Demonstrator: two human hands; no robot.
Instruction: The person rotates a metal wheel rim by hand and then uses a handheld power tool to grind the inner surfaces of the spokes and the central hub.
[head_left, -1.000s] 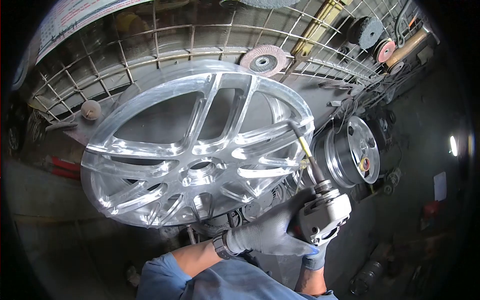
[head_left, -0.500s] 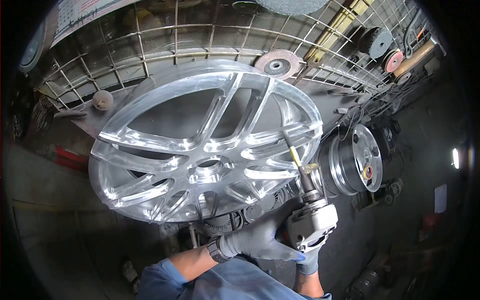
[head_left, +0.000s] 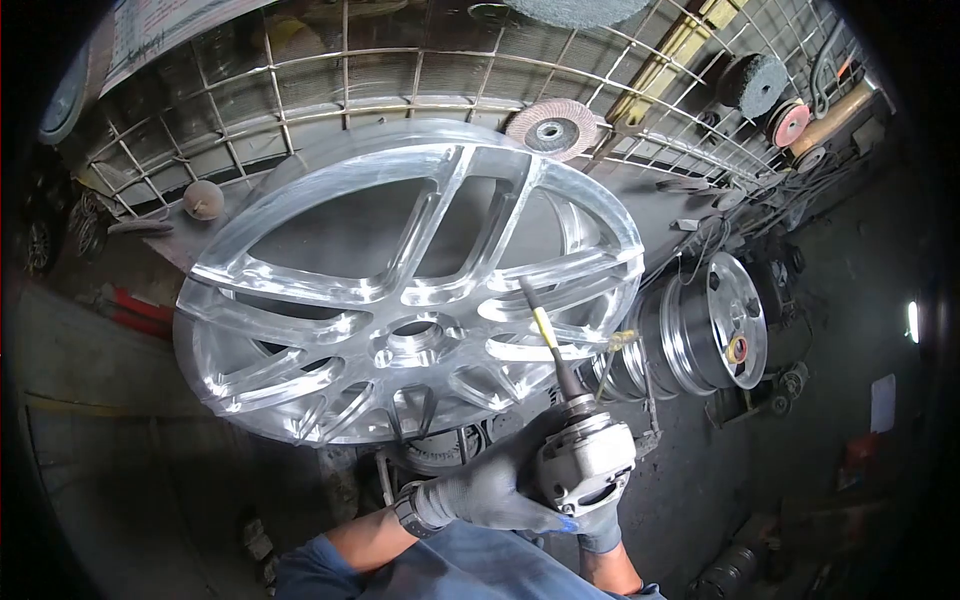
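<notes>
Both my hands wear grey gloves and grip a silver-grey angle grinder (head_left: 588,462) fitted with a long, slim shaft. My left hand (head_left: 485,495), with a black watch at its wrist, wraps the grinder's left side. From below, my right hand (head_left: 603,532) closes around the body, its fingers largely hidden behind it. The shaft's narrow tip, past a yellow band, overlaps a right-hand spoke of a large bare-metal alloy wheel (head_left: 330,285). Bright polished streaks run along the wheel's several spokes and around its hub opening.
Behind the wheel stands a wire mesh (head_left: 345,60) with a flap disc (head_left: 550,131) against it. Grey and red discs hang farther right, near a wooden-handled hammer (head_left: 835,118). Another wheel (head_left: 735,320) stands upright at right, with cables above it. A round-ended piece (head_left: 204,200) sits at left.
The grinder and both hands have shifted left. Its shaft tip has slid inward along the spoke, toward the wheel's hub. The wheel stays in nearly the same place.
</notes>
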